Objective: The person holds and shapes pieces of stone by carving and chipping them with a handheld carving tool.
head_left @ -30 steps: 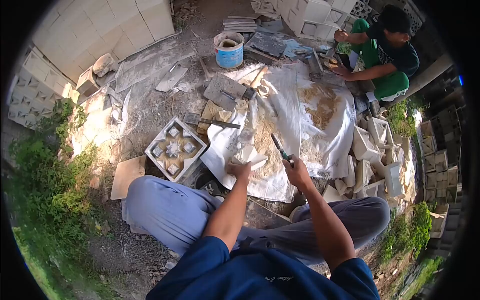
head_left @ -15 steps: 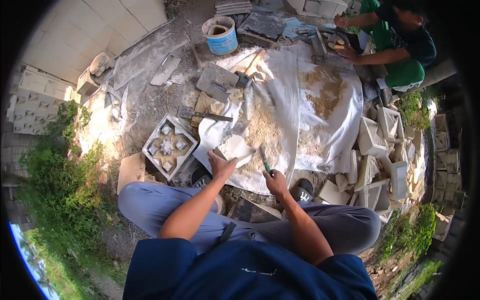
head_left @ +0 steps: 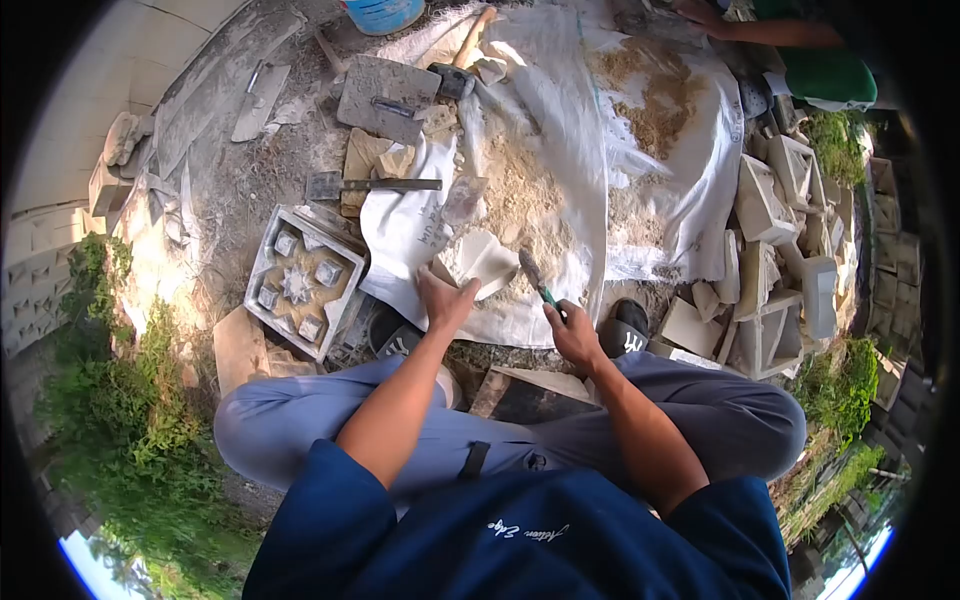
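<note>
My left hand (head_left: pixel 447 297) is closed round the near left side of a pale, angular cast block (head_left: pixel 487 262), tilted above the white sack sheet (head_left: pixel 395 235). In my right hand (head_left: pixel 573 332) is a small trowel-like tool with a green handle (head_left: pixel 547 295) and a flat, dusty metal blade (head_left: pixel 529 266). The blade's tip is close to the block's right edge; whether they touch I cannot tell. Sandy powder (head_left: pixel 515 190) covers the sheet beyond the block. A flat-bladed tool with a dark handle (head_left: pixel 400 184) lies past my left hand.
Left of the sheet sits a square star-patterned mould (head_left: pixel 305 282). Farther off are a plastering float (head_left: pixel 388 98), a hammer (head_left: pixel 455 80) and a blue bucket (head_left: pixel 384 14). Cast blocks (head_left: pixel 768 205) are heaped on the right. Another person's arm (head_left: pixel 780 34) shows at the upper right.
My view has tipped downward, so the bucket and the other person are partly cut off. The block has turned slightly in my left hand, and the tool stays beside it.
</note>
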Demonstrator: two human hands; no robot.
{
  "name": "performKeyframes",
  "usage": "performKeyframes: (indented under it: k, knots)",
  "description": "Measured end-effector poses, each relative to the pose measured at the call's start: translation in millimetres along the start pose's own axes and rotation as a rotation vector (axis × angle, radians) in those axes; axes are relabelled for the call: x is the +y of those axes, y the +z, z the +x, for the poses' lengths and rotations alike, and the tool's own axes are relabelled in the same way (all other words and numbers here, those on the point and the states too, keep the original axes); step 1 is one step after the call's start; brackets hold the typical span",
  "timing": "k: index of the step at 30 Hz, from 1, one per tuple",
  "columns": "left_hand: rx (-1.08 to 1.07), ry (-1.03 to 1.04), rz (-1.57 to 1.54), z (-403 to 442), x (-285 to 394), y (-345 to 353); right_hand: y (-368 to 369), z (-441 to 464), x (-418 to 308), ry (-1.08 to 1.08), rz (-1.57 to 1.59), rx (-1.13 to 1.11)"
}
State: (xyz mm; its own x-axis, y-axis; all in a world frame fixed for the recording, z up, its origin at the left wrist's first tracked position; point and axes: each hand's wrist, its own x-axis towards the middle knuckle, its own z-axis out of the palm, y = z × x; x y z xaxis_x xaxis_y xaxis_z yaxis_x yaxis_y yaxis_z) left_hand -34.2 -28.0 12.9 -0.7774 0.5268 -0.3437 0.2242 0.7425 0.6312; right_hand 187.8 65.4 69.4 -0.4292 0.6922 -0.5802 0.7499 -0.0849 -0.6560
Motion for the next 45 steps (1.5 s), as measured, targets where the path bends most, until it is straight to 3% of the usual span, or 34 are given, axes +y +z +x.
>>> performKeyframes:
  k: [4, 8, 15, 18, 21, 27, 29, 33, 38, 45]
  knots:
    - [-0.074, 0.062, -0.062, 2, 38, -16, 0, 1, -3, -0.005, 0.010, -0.009]
    - [-0.027, 0.154, -0.106, 9, 30, -12, 4, 16, -3, 0.028, 0.020, -0.055]
    - [-0.005, 0.141, -0.200, 25, 10, -4, 16, 36, -5, 0.029, 0.094, 0.006]
    - [0.026, 0.234, -0.070, 25, 15, -4, 19, 42, -3, 0.040, 0.069, 0.006]
    - [0.002, 0.139, -0.220, 31, 26, -4, 22, 45, -2, 0.042, 0.136, 0.010]
    - [0.023, 0.067, -0.072, 28, 37, -2, 16, 48, -9, 0.083, 0.044, 0.043]
    - [0.017, 0.074, -0.057, 27, 46, -7, 10, 43, -30, -0.060, 0.102, 0.161]
    - [0.020, 0.098, 0.015, 29, 45, -7, 7, 28, -36, -0.186, 0.219, 0.161]
    - [0.019, 0.107, -0.010, 31, 39, 0, 23, 41, 1, 0.017, -0.093, 0.016]
    - [0.055, 0.141, 0.077, 30, 43, -3, 6, 29, -40, -0.120, 0.110, 0.151]
